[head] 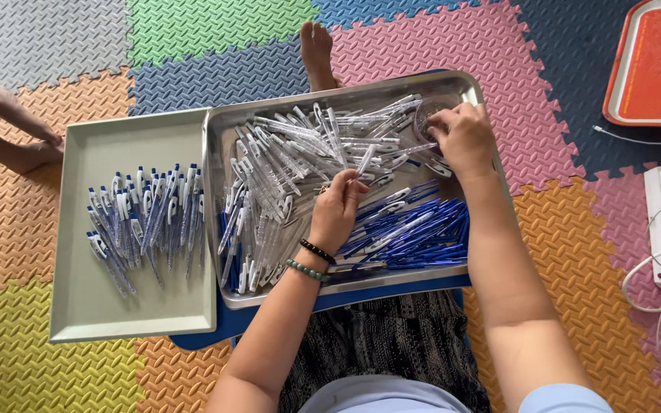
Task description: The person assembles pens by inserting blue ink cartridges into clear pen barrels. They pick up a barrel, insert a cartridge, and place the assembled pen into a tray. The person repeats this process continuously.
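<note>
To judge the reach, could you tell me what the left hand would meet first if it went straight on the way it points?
Probably the heap of clear pen barrels in the steel tray; the left hand already holds one clear barrel pointing there.

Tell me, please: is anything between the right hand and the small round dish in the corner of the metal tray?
Nothing visible. The right hand is already at the small round dish, fingers on its rim. Clear pen barrels lie beside the dish, not between the two. The left hand holds one clear barrel over the metal tray.
</note>
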